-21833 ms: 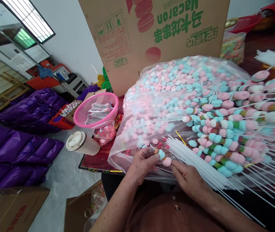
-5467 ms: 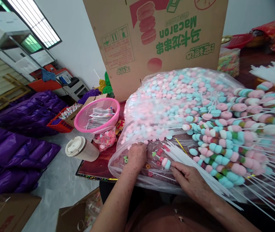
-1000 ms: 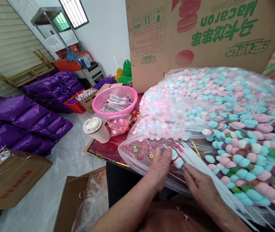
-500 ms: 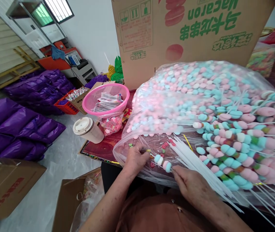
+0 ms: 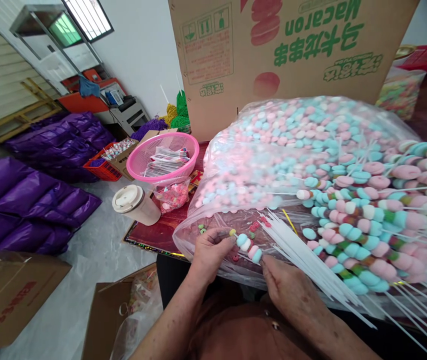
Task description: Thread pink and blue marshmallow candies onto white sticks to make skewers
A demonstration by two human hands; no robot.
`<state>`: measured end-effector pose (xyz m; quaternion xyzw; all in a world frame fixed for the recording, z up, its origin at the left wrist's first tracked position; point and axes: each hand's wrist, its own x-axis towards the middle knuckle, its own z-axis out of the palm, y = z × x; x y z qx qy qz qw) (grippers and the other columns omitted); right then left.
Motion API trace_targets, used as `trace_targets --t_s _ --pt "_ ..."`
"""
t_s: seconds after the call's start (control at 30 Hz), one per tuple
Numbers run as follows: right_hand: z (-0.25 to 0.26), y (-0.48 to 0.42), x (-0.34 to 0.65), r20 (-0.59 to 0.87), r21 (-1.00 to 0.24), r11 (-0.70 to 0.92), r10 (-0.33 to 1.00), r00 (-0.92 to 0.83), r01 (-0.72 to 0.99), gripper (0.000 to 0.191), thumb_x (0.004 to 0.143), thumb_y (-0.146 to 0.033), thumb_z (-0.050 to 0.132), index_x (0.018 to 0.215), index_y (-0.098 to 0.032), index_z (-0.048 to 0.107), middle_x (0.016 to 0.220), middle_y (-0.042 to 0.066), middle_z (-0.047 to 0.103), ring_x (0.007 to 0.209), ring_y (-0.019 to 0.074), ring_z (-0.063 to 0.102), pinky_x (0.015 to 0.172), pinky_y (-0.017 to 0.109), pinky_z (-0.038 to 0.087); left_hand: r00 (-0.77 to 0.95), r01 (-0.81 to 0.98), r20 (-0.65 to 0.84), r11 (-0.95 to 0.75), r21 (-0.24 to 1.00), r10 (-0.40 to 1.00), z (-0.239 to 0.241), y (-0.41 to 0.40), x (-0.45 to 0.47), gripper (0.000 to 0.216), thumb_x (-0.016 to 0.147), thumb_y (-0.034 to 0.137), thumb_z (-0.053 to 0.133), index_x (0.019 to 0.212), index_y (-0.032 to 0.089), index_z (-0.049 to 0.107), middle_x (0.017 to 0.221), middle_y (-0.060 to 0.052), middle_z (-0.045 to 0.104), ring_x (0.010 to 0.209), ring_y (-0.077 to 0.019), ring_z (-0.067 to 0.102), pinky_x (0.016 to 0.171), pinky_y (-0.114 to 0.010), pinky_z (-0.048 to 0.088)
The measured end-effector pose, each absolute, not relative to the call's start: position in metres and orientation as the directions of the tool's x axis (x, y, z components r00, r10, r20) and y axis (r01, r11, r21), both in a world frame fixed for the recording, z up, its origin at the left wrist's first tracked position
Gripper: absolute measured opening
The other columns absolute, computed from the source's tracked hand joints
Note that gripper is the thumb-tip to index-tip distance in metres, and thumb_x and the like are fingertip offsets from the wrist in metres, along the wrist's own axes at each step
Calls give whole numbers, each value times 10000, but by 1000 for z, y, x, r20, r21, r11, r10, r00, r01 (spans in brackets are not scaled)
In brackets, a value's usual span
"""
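My right hand (image 5: 287,295) is closed on a thin white stick that carries a few blue, white and pink candies (image 5: 248,247). My left hand (image 5: 210,252) pinches a small yellow ring candy (image 5: 232,232) at the stick's tip. Both hands rest on a clear plastic sheet (image 5: 198,250) with loose ring candies (image 5: 253,227). A bundle of bare white sticks (image 5: 303,260) lies just right of my right hand.
A big clear bag of pink and blue candies (image 5: 284,150) fills the table, with finished skewers (image 5: 367,225) at right. Behind stands a Macaron carton (image 5: 273,55). To the left are a pink basket (image 5: 163,157), a lidded cup (image 5: 135,204), purple bags (image 5: 37,200) and floor cartons (image 5: 11,295).
My left hand has picked a yellow ring from the sheet and brought it to the stick's tip. The skewer in my right hand has shifted slightly left.
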<state>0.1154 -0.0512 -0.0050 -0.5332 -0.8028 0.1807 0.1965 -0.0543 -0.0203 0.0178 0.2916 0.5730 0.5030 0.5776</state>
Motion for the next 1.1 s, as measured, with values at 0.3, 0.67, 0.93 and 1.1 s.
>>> trace_targets --t_s 0.3,0.67,0.93,1.1 --pt "-14 -51 109 251 -654 405 913 -321 639 300 854 -184 309 606 -193 477 511 6 544 454 119 474 470 228 320 60 -486 -538 495 720 841 9 -19 -43 255 539 237 759 684 123 583 592 -17 609 446 -76 506 366 -170 338" --pt "-10 -41 138 35 -750 229 950 -309 620 324 874 -322 340 734 -185 598 530 -26 512 517 117 445 493 202 360 -17 640 -137 116 759 990 14 -6 -62 72 682 205 582 619 196 615 641 -19 611 665 -163 554 631 -259 406" --pt "-7 -46 142 -61 -599 245 935 -348 763 310 853 -288 321 661 -206 550 540 -5 564 489 139 491 474 229 303 -53 665 -155 151 732 986 1 -12 -58 55 665 183 564 614 175 584 614 -18 593 600 -158 539 578 -264 390" --pt "-2 -46 135 -50 -575 296 918 -393 763 299 852 -231 309 674 -201 548 590 14 606 537 147 539 508 240 301 -195 79 -337 357 931 921 1 -12 -61 123 622 248 628 694 153 596 592 1 614 496 -123 540 494 -241 430"
